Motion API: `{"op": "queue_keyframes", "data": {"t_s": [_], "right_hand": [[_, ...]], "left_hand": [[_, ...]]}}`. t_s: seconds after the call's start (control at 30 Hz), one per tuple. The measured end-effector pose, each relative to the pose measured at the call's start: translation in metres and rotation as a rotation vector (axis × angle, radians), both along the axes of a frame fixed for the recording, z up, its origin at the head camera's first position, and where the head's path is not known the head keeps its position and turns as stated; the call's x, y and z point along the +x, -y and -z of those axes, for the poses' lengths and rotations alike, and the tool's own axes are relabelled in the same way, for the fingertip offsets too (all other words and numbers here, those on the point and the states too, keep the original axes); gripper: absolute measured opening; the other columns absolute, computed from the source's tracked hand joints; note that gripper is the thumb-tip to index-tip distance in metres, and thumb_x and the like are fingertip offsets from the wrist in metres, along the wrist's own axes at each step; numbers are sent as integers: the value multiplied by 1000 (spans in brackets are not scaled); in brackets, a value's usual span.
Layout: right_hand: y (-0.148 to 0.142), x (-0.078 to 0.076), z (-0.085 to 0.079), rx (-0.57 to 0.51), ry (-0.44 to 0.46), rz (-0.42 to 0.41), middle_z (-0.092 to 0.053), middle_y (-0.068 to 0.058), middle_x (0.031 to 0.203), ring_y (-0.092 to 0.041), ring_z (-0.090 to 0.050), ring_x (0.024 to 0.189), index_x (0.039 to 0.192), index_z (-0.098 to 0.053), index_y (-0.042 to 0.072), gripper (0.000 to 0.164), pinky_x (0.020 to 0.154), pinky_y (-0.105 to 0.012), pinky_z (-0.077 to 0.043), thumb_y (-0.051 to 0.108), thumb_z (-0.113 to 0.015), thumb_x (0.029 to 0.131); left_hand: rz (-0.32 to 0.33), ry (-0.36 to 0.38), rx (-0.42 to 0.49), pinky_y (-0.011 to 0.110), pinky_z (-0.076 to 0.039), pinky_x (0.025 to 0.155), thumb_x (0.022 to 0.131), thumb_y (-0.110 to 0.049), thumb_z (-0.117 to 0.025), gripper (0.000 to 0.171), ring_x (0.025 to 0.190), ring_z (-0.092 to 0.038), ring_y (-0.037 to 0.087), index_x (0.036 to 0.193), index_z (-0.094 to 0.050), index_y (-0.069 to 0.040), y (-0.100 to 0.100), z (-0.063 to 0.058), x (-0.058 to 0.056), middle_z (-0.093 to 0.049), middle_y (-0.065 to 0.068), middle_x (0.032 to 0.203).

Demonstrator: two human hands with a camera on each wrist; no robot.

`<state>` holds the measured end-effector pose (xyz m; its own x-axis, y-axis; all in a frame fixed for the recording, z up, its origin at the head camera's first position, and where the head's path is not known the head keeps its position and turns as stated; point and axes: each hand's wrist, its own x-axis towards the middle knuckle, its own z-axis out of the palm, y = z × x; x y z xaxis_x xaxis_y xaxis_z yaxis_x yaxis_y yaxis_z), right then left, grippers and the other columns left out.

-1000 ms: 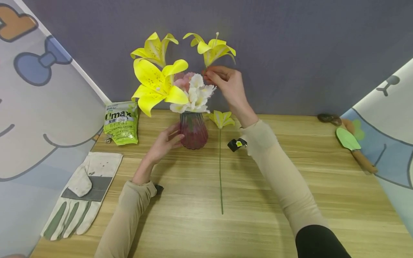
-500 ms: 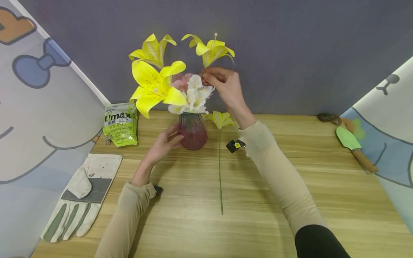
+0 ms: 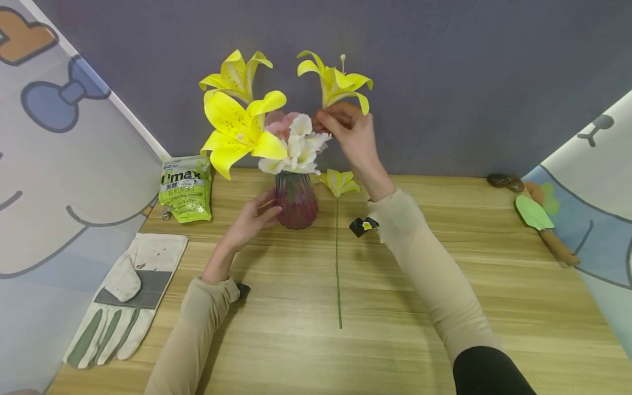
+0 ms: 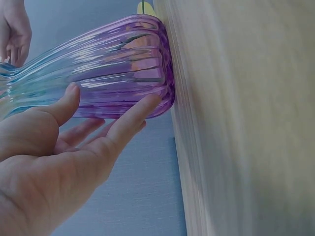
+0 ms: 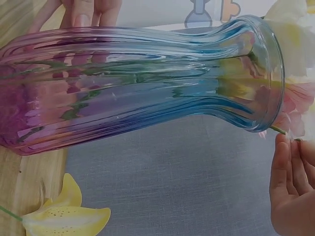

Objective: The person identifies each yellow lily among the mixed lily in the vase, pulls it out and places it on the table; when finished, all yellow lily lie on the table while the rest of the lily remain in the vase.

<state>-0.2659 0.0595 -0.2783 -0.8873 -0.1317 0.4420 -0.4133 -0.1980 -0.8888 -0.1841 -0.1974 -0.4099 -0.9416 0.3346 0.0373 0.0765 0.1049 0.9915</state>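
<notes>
A ribbed glass vase [image 3: 297, 203], purple at its base and blue toward the neck, stands on the table. White flowers [image 3: 297, 148], pink flowers [image 3: 279, 126] and two large yellow lilies [image 3: 242, 131] rise from it. My left hand [image 3: 254, 218] holds the vase low on its left side, thumb in front and fingers reaching behind. Beside the vase's mouth, my right hand [image 3: 356, 131] pinches the stem [image 5: 278, 130] of another yellow lily [image 3: 338, 82] just under its bloom. The stem's lower end runs toward the vase opening; I cannot see where it ends.
One more yellow lily [image 3: 338, 252] lies on the table right of the vase. A green fertilizer bag [image 3: 185, 189] and a work glove [image 3: 130, 296] lie left. A green trowel [image 3: 535, 214] lies far right by a side panel. A grey wall [image 3: 444, 88] stands behind.
My right hand has shifted a little to the right, and the lily it pinches has moved right and turned slightly. The left hand and the vase stay in place.
</notes>
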Motion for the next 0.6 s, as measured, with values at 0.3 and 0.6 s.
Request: {"op": "queue_keyframes", "data": {"t_s": [0.3,0.6], "right_hand": [[-6,5,1,-37,-46,50,-80,-9,91,-20,-76,80,98,-76,-2,5,81,-31,-67,0,-73,101],[-10,7,3,-75,-156,115,-79,-13,89,-21,-75,76,99,-76,-9,10,74,-31,-68,-1,-73,102]], "left_hand": [[-2,-1,-9,52,-54,111,112,1,-50,57,151,-40,45,165,-28,7,0,-1,1,-31,28,169],[-5,5,-18,50,-56,109,112,1,-51,57,150,-40,44,165,-30,7,0,-2,1,-33,28,168]]}}
